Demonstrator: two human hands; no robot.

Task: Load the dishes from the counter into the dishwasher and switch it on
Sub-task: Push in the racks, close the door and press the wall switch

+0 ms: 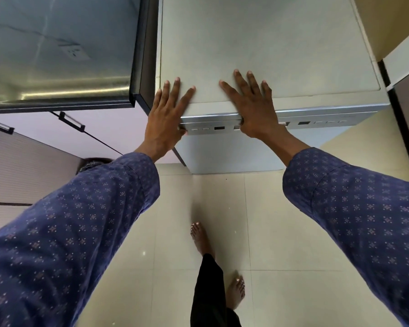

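While bare feet (202, 239) stand on the tiled floor (281, 232) below, a person in blue patterned sleeves (85, 213) reaches both arms forward to the dishwasher (257, 50), which stands between a steel counter (57, 48) and a cabinet. Left hand (168, 114) and right hand (253, 107) lie flat, fingers straight and spread on its top, thumbs down at the control strip (220, 128) along the door's upper edge. No dishes are in view. With the door seemingly closed, the step looks like starting or latching; steady, even pressure from both hands and a deliberate thumb on the correct button would serve best.
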